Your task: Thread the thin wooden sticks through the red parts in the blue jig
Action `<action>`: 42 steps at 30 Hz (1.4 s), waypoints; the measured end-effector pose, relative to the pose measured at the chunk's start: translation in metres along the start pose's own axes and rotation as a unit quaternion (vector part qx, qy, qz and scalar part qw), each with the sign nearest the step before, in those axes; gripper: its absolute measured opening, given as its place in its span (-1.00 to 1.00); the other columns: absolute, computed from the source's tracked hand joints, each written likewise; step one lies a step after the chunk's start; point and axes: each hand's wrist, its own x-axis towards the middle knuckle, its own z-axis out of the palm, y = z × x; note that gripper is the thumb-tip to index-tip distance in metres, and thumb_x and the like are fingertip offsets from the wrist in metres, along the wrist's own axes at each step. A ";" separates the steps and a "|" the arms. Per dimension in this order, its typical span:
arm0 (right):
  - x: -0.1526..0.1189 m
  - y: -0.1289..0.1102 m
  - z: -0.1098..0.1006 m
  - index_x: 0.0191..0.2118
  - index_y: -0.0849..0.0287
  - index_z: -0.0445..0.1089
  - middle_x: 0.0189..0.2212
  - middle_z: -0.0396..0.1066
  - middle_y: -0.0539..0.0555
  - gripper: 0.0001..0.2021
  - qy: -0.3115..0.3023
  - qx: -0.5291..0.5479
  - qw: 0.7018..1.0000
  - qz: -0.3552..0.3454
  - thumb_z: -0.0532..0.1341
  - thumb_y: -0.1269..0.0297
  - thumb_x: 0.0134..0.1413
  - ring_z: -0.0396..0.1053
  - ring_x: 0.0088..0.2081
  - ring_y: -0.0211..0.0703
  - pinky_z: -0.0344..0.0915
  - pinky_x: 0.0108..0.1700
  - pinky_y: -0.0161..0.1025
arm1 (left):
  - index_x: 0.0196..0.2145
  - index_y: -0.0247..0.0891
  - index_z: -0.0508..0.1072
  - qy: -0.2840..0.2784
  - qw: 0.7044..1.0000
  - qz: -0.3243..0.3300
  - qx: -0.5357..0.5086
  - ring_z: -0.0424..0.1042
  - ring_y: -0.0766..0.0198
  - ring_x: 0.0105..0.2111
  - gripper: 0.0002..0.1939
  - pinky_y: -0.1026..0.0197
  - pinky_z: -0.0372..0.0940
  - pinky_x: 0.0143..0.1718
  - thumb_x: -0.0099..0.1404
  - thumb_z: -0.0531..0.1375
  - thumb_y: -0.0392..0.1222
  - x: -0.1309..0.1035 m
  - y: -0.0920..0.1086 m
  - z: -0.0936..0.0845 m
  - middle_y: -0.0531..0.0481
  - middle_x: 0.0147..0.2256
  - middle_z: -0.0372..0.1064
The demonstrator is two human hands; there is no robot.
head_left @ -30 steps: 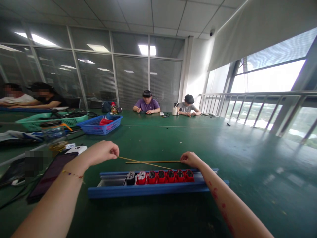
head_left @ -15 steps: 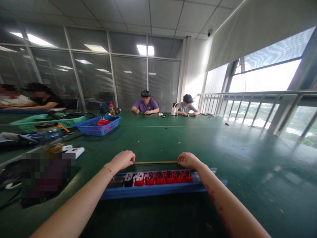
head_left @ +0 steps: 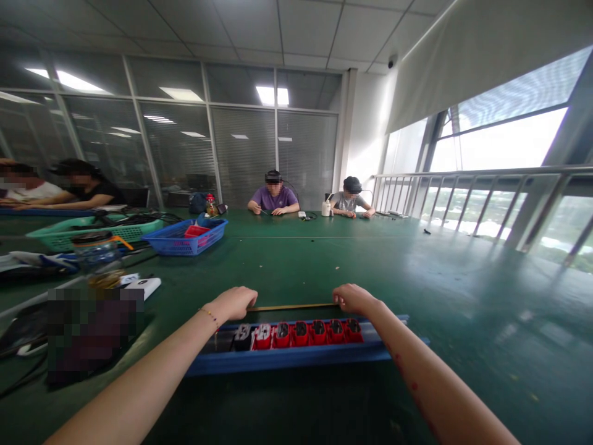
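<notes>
A thin yellowish strip (head_left: 294,307) stretches level between my two hands, just beyond a blue tray. My left hand (head_left: 237,301) is closed on the strip's left end, and my right hand (head_left: 353,299) pinches its right end. The long blue tray (head_left: 296,358) lies crosswise under my forearms. In it stands a row of several red parts (head_left: 301,334) with dark tops. One black part (head_left: 243,337) is at the row's left end.
A blue basket (head_left: 185,242) with a red item, a green basket (head_left: 60,237) with cables, a lidded jar (head_left: 98,256) and a white device (head_left: 147,287) are on the left. Two people sit across the green table (head_left: 380,266); others are at far left.
The view has shifted slightly, and things appear a little further right. Both hands still hold the strip; its left end now looks slightly lower than its right.
</notes>
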 end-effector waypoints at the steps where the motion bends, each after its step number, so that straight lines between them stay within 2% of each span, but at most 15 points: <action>1: 0.000 -0.001 0.000 -0.36 0.11 0.42 -0.40 0.45 0.03 -0.73 -0.001 -0.001 1.000 0.002 0.12 0.51 -0.26 0.36 -0.33 -0.15 0.16 -0.36 -0.35 | -0.45 -0.19 0.39 0.002 1.000 -0.001 0.000 0.34 0.25 -0.42 -0.72 0.30 0.12 -0.48 -0.13 0.07 -0.48 0.000 0.001 0.001 0.01 -0.41 0.38; 4: -0.001 -0.001 0.001 -0.36 0.12 0.41 -0.39 0.42 0.03 -0.74 0.007 0.000 1.000 0.012 0.15 0.48 -0.30 0.34 -0.34 -0.15 0.14 -0.38 -0.36 | -0.52 -0.21 0.37 0.006 1.000 -0.002 -0.013 0.33 0.25 -0.44 -0.78 0.30 0.10 -0.50 -0.15 0.06 -0.45 -0.001 0.003 0.000 0.01 -0.44 0.36; 7: -0.005 0.001 -0.001 -0.41 0.15 0.40 -0.39 0.39 0.05 -0.82 0.028 0.005 0.999 0.023 0.13 0.41 -0.25 0.31 -0.34 -0.17 0.13 -0.37 -0.36 | -0.53 -0.22 0.36 0.021 0.999 -0.005 -0.039 0.32 0.27 -0.45 -0.85 0.30 0.11 -0.49 -0.10 0.05 -0.38 -0.006 0.003 -0.005 0.01 -0.44 0.35; 10: -0.013 0.004 -0.010 -0.39 0.18 0.37 -0.38 0.35 0.05 -0.82 0.084 0.029 0.995 0.038 0.05 0.40 -0.15 0.27 -0.35 -0.22 0.11 -0.36 -0.37 | -0.45 -0.23 0.33 0.041 0.997 -0.011 -0.069 0.31 0.30 -0.45 -0.86 0.31 0.12 -0.46 0.02 0.00 -0.27 -0.012 0.003 -0.013 0.02 -0.43 0.34; 13: -0.024 0.002 -0.022 -0.38 0.18 0.34 -0.54 0.32 -0.02 -0.80 0.157 0.111 0.980 0.047 0.00 0.41 -0.12 0.21 -0.49 -0.30 0.07 -0.45 -0.40 | -0.34 -0.25 0.29 0.051 0.984 -0.018 -0.170 0.29 0.33 -0.50 -0.80 0.32 0.13 -0.47 0.11 -0.06 -0.18 -0.023 0.007 -0.021 0.06 -0.49 0.32; 16: -0.038 -0.005 -0.028 -0.40 0.17 0.32 -0.66 0.22 -0.08 -0.83 0.184 0.144 0.970 0.065 0.01 0.41 -0.14 0.12 -0.59 -0.33 0.01 -0.52 -0.39 | -0.26 -0.26 0.29 0.060 0.955 -0.008 -0.289 0.25 0.33 -0.50 -0.72 0.32 0.13 -0.45 0.12 -0.02 -0.07 -0.039 0.018 -0.029 0.10 -0.53 0.26; 18: -0.049 -0.010 -0.029 -0.41 0.17 0.31 -0.67 0.19 -0.09 -0.84 0.188 0.166 0.965 0.070 0.03 0.43 -0.16 0.10 -0.60 -0.34 0.00 -0.52 -0.39 | -0.23 -0.26 0.30 0.063 0.946 -0.005 -0.317 0.24 0.33 -0.47 -0.65 0.32 0.12 -0.43 0.14 -0.03 0.02 -0.050 0.026 -0.033 0.10 -0.52 0.24; 20: -0.059 -0.013 -0.030 -0.39 0.17 0.31 -0.67 0.14 -0.10 -0.84 0.165 0.208 0.962 0.059 0.04 0.44 -0.16 0.07 -0.61 -0.35 -0.01 -0.53 -0.39 | -0.26 -0.26 0.33 0.066 0.945 -0.021 -0.319 0.23 0.32 -0.47 -0.58 0.32 0.12 -0.43 0.16 -0.07 0.10 -0.060 0.031 -0.034 0.09 -0.51 0.23; 22: -0.070 -0.015 -0.033 -0.33 0.17 0.31 -0.66 0.09 -0.11 -0.84 0.114 0.273 0.955 0.027 0.07 0.39 -0.12 0.04 -0.60 -0.36 0.00 -0.54 -0.40 | -0.32 -0.27 0.36 0.069 0.946 -0.041 -0.313 0.23 0.32 -0.48 -0.56 0.32 0.12 -0.43 0.15 -0.08 0.14 -0.067 0.031 -0.034 0.08 -0.53 0.22; 26: -0.084 -0.019 -0.046 -0.21 0.21 0.27 -0.61 0.08 -0.10 -0.70 0.012 0.404 0.915 -0.021 0.16 0.16 -0.08 0.05 -0.56 -0.36 0.03 -0.53 -0.41 | -0.34 -0.25 0.37 0.057 0.944 -0.045 -0.323 0.23 0.34 -0.50 -0.58 0.34 0.11 -0.46 0.13 -0.03 0.15 -0.075 0.026 -0.034 0.10 -0.55 0.22; 31: -0.085 -0.023 -0.047 -0.26 0.21 0.25 -0.52 0.17 -0.04 -0.65 -0.014 0.483 0.875 0.008 0.06 -0.01 0.00 0.13 -0.50 -0.35 0.11 -0.50 -0.42 | -0.32 -0.23 0.34 0.013 0.938 -0.040 -0.345 0.25 0.34 -0.49 -0.61 0.36 0.12 -0.46 0.12 0.00 0.14 -0.081 0.024 -0.034 0.09 -0.52 0.29; 36: -0.079 -0.018 -0.031 -0.27 0.21 0.25 -0.51 0.24 -0.04 -0.67 -0.040 0.458 0.888 -0.004 0.11 0.02 -0.03 0.17 -0.49 -0.33 0.15 -0.45 -0.39 | -0.31 -0.25 0.33 -0.035 0.938 -0.060 -0.341 0.15 0.42 -0.62 -0.58 0.39 0.02 -0.61 0.08 0.01 0.16 -0.083 0.023 -0.030 0.08 -0.54 0.29; 42: -0.078 -0.016 -0.028 -0.26 0.21 0.27 -0.54 0.27 -0.04 -0.67 -0.032 0.425 0.905 -0.009 0.10 0.03 -0.02 0.19 -0.51 -0.32 0.14 -0.47 -0.39 | -0.35 -0.25 0.34 -0.024 0.942 -0.052 -0.330 0.17 0.39 -0.60 -0.58 0.38 0.04 -0.60 0.07 0.01 0.16 -0.083 0.023 -0.029 0.07 -0.53 0.30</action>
